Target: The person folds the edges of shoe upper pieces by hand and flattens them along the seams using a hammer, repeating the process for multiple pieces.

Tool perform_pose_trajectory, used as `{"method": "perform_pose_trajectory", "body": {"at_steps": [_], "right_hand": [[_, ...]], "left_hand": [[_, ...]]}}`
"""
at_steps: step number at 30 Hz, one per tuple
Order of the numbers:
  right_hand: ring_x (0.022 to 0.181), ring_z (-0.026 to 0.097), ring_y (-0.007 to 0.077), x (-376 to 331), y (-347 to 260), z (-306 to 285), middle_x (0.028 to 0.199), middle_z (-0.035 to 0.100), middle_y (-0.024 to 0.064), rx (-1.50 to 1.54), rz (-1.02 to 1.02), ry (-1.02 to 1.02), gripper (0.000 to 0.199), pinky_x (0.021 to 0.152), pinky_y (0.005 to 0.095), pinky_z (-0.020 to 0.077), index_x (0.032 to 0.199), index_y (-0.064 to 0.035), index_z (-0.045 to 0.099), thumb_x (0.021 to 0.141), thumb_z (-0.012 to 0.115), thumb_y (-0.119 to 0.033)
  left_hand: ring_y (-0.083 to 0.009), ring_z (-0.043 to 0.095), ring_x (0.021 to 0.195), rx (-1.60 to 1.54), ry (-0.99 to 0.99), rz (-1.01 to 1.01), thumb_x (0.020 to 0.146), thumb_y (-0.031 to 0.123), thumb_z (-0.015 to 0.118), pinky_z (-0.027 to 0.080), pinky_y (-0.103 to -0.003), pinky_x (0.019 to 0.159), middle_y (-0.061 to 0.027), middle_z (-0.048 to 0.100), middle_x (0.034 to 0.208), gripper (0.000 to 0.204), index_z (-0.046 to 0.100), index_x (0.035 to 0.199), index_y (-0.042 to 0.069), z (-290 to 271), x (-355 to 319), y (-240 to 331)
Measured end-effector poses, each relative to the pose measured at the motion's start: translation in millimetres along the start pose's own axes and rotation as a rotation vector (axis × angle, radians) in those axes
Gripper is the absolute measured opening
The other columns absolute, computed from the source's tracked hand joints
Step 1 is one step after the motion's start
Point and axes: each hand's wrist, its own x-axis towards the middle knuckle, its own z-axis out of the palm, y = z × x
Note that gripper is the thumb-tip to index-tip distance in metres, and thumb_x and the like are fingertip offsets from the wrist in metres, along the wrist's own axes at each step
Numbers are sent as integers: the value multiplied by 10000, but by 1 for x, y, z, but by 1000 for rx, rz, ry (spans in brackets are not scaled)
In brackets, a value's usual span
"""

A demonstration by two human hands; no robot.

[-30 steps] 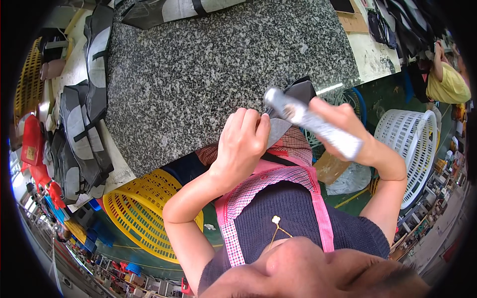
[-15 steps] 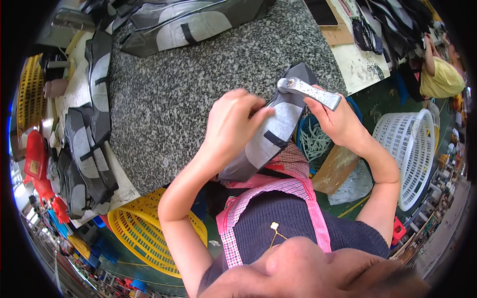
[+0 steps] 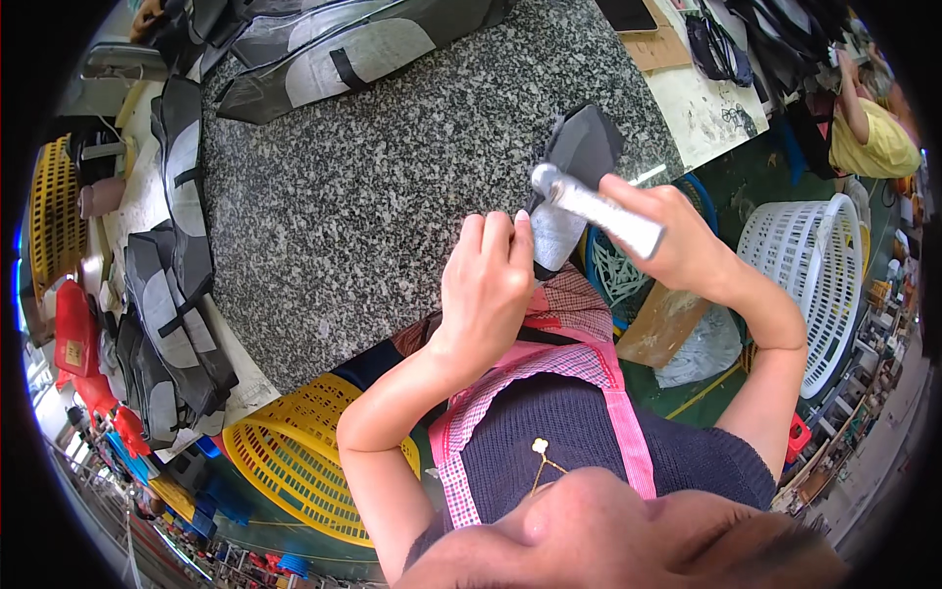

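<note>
A metal hammer (image 3: 606,211), its head slightly smeared by motion, is gripped in my right hand (image 3: 682,240); its handle is hidden. It hovers over a long dark grey sheet-material piece (image 3: 587,145) with a light grey patch and a dark strap. That piece lies at the right edge of the speckled stone slab (image 3: 363,236). My left hand (image 3: 488,294) is closed at the piece's left edge, fingers bent and pinched together. The lower end of the piece is hidden behind this hand.
Similar grey pieces (image 3: 358,59) lie along the slab's far side, and more (image 3: 167,294) sit at the left. A yellow basket (image 3: 294,481) stands below left, a white basket (image 3: 800,255) at right. A blue-rimmed bin (image 3: 699,196) holds pale strips. A co-worker in yellow (image 3: 873,137) is at far right.
My left fingers have closed at the piece's edge, and the hand has moved right and nearer me. The hammer has come lower with my right hand. The piece's lower end has gone from sight.
</note>
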Motion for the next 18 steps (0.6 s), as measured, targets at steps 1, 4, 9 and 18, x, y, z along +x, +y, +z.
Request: {"method": "perform_pose_trajectory", "body": {"at_steps": [1,4,9,18], "right_hand": [[729,624,452,1,-2,-3,727,596,222,31,49,3,130,588,417,488,998,17,532,905,596,-46],[722,599,462,-1,-1,1,738,579,210,43,-2,88,159,599,379,477,1045,43,566,896,611,11],[769,638,461,-3,-1,11,736,625,255,59,78,-22,169,597,462,500,1028,-5,522,902,589,-95],[729,631,465,-8,-1,23,752,644,224,79,64,21,187,612,468,508,1054,-1,578,985,560,-174]], "left_hand": [[-275,524,845,1,-2,-4,731,9,648,501,-350,705,-132,525,912,438,624,1149,-121,0,-1,2],[-236,512,831,175,-11,78,732,29,648,462,-293,666,-116,508,892,449,612,1139,-156,1,-1,5],[-220,514,811,166,-9,81,762,30,644,448,-283,646,-99,507,875,393,628,1115,-143,1,0,4],[-269,629,795,-327,161,-231,815,66,732,525,-363,682,-101,622,853,198,715,1003,5,3,-11,-9]]}}
